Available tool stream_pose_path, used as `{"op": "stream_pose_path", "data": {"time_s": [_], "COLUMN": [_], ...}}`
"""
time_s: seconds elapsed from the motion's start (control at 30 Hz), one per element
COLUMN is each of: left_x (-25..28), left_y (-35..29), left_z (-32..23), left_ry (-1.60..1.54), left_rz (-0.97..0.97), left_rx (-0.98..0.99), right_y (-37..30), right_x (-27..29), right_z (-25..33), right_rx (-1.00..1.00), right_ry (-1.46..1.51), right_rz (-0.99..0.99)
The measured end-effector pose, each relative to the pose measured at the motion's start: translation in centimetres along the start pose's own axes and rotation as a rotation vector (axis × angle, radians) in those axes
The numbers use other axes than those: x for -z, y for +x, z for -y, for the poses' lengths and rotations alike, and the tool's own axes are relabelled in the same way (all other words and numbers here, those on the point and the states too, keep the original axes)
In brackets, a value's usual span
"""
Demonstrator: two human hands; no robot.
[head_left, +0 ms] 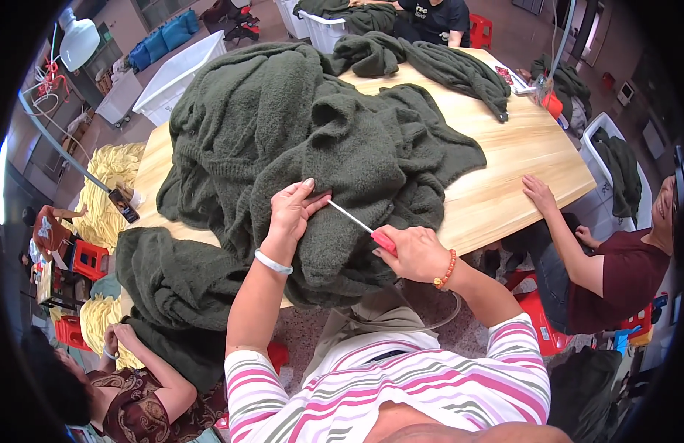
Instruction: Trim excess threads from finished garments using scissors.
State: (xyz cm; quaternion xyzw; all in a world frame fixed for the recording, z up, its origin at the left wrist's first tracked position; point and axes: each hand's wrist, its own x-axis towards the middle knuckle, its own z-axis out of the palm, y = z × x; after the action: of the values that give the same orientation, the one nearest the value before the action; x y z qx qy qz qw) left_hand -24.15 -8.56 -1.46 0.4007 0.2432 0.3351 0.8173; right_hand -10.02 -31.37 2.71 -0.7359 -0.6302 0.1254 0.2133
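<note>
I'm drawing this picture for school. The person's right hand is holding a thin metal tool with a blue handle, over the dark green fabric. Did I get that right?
Almost! The handle is red, not blue, as the head view shows. The right hand is indeed holding the thin metal tool over the dark green fabric.

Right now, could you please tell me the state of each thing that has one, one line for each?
Knits, piled, rumpled
Tool, held aslant
Left hand, half curled by the tool's tip, grip unclear
Right hand, closed on the tool's handle
Table, partly covered
Right bin, holding dark cloth
Yellow cloth, heaped
Phone, screen appears lit
Bulb, cannot tell if lit
</note>
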Motion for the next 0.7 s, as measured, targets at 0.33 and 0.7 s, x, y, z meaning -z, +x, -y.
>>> {"op": "stream_pose_path", "data": {"time_s": [0.33,0.7], "left_x": [0.7,0.6], "left_y": [-0.1,-0.2], "left_z": [0.6,0.5], "left_ry": [-0.023,-0.072], "left_rz": [-0.081,-0.06], "left_rx": [0.028,0.06], "right_y": [1.8,1.7], "right_x": [0.4,0.7], "right_z": [1.9,2.2], "right_rx": [-0.044,-0.014], "right_ry": [-0.069,-0.08], "right_rz": [0.063,0.097]}}
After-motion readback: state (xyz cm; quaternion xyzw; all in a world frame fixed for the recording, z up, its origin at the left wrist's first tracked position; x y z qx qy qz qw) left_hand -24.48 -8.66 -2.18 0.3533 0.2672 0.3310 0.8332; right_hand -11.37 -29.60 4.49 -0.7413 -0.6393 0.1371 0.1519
